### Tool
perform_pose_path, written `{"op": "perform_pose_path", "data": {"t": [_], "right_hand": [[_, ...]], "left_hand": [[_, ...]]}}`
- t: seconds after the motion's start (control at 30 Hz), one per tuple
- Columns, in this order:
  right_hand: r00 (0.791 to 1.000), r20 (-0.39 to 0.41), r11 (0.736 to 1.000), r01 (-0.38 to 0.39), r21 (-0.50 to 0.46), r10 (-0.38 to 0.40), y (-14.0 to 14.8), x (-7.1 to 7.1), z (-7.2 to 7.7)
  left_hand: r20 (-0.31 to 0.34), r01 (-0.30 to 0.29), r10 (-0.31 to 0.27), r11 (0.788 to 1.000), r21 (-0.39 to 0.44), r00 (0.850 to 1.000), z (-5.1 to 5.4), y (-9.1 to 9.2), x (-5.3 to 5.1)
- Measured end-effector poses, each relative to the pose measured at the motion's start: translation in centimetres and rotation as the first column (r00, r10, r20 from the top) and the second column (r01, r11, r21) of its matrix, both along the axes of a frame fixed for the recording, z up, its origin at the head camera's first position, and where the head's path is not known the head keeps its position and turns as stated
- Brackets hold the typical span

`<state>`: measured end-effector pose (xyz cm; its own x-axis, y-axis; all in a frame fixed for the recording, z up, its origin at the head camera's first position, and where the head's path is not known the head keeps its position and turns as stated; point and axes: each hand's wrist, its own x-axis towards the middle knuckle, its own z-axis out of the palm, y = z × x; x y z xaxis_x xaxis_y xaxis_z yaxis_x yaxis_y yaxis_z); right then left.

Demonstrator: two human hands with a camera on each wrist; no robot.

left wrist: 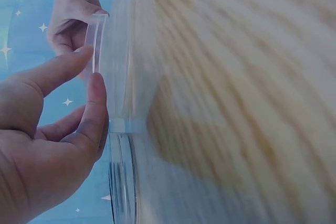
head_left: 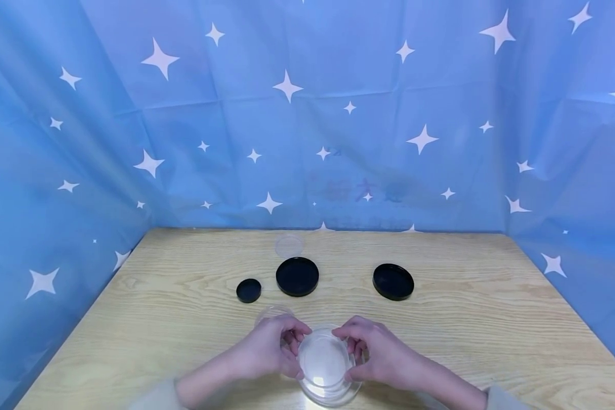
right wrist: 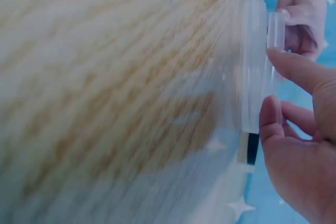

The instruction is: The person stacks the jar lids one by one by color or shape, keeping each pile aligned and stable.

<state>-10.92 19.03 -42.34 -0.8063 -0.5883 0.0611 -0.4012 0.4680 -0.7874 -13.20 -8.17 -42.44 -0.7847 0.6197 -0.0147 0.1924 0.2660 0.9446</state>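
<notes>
Dish (head_left: 323, 357), clear and shallow, was held over the wider clear base (head_left: 333, 400); the left hand (head_left: 274, 347) and right hand (head_left: 381, 353) each had a pinching grip on its edge, from opposite sides; it looked light and stiff, probably slick and apt to crack, so a gentle hold across the rim seemed best; the head view alone laid out a small black dish (head_left: 248, 290) and a larger black dish (head_left: 297, 277) beyond and left of the base, another black dish (head_left: 393, 281) beyond and right of it; the wrist views showed the stack edge-on, a height the head view flattened; whether dish and base touched could not be told.
</notes>
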Motion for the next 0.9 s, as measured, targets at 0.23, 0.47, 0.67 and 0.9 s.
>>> {"op": "perform_pose_path", "data": {"t": [0.23,0.47,0.67,0.9], "right_hand": [[1.0,0.014,1.0,0.006,0.017,-0.006,-0.2,0.0,0.1],[1.0,0.007,0.999,0.016,0.032,-0.016,-0.2,-0.6,0.9],[0.997,-0.064,0.999,0.034,0.017,-0.033,0.1,-1.9,1.7],[0.998,-0.063,1.0,0.024,-0.005,-0.025,0.1,-3.9,1.9]], "left_hand": [[0.008,-0.006,0.006,1.0,0.004,1.0,-0.2,0.0,0.0],[-0.006,-0.009,0.009,1.0,0.003,1.0,0.1,-0.4,0.0],[0.032,-0.033,0.032,0.998,0.05,0.999,0.7,-1.2,-0.3],[0.045,-0.088,0.085,0.994,0.069,0.995,1.3,-2.5,-1.3]]}}
